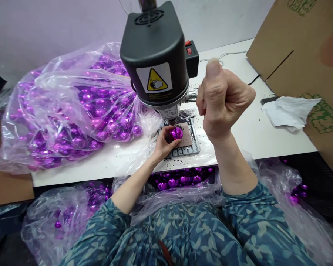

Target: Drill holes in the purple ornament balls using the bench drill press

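Note:
My left hand (pixel 163 143) is closed around a shiny purple ball (pixel 175 133) and holds it on the small base plate (pixel 191 147) right under the spindle of a black bench drill (pixel 155 51). My right hand (pixel 223 99) is raised beside the machine, closed in a fist with the thumb up, gripping the drill's feed handle, which is mostly hidden inside the fist. Dark shavings lie around the plate.
A big clear plastic bag of purple balls (pixel 72 107) lies on the white table (pixel 252 129) at the left. More bagged purple balls (pixel 180 181) sit in my lap. A cardboard box (pixel 302 62) and crumpled white paper (pixel 288 111) stand at the right.

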A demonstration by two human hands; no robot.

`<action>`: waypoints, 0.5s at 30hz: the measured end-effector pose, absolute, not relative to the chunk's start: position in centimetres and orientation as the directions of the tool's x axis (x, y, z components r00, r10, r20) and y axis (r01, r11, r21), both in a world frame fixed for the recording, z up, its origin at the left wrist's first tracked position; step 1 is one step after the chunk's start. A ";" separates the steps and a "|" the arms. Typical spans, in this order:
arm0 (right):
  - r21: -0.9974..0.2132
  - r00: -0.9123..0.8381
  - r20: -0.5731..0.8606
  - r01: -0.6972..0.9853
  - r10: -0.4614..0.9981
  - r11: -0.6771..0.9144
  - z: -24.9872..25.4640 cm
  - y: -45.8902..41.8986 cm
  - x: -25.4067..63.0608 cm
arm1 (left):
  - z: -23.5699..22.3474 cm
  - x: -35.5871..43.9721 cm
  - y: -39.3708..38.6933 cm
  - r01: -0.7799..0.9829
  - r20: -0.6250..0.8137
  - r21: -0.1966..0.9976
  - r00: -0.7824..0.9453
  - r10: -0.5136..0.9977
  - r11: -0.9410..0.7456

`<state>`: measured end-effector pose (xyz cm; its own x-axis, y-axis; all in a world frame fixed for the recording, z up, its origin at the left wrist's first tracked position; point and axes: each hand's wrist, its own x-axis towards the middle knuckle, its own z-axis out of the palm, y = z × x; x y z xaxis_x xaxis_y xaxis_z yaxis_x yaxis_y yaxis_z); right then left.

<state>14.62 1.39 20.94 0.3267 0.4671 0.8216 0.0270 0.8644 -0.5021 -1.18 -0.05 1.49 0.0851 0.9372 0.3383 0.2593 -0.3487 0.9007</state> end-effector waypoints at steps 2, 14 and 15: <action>-0.515 0.319 0.817 0.030 0.480 0.856 20.9 1.4 14.7 | 1.1 -0.9 -0.1 0.225 0.339 0.909 0.094 0.936 -0.352; -0.504 0.365 0.809 0.031 0.460 0.863 19.7 1.1 14.5 | 1.0 -0.9 0.1 0.143 0.292 0.942 0.089 0.952 -0.302; -0.483 0.377 0.816 0.028 0.438 0.875 19.5 1.1 14.5 | 1.0 -0.9 0.1 0.139 0.291 0.943 0.092 0.952 -0.302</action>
